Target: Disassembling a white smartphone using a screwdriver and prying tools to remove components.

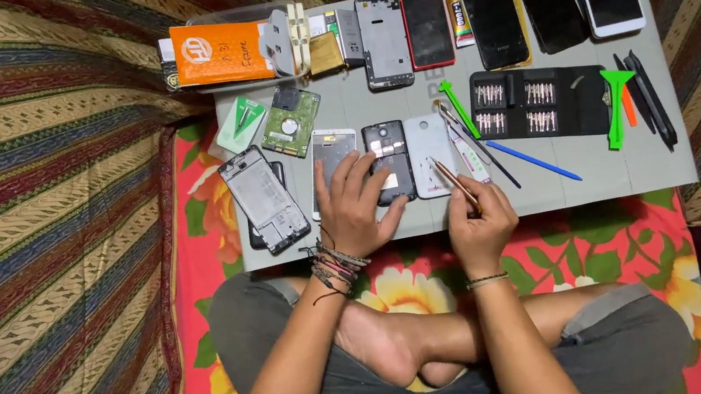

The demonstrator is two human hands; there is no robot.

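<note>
Pressing flat on an opened black phone [390, 170], left hand [358, 209] grasps nothing; right hand [479, 225] pinches copper tweezers [452, 181].

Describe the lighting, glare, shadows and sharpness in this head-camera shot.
Head view: soft, even light from above; the grey work mat is well lit, the striped cloth at far left dimmer. Faint sheen on the black glossy phone back, no harsh glare. Short soft shadows under the left hand and the right hand holding a copper-coloured tool. Sharp overall; edges bow slightly.
</note>
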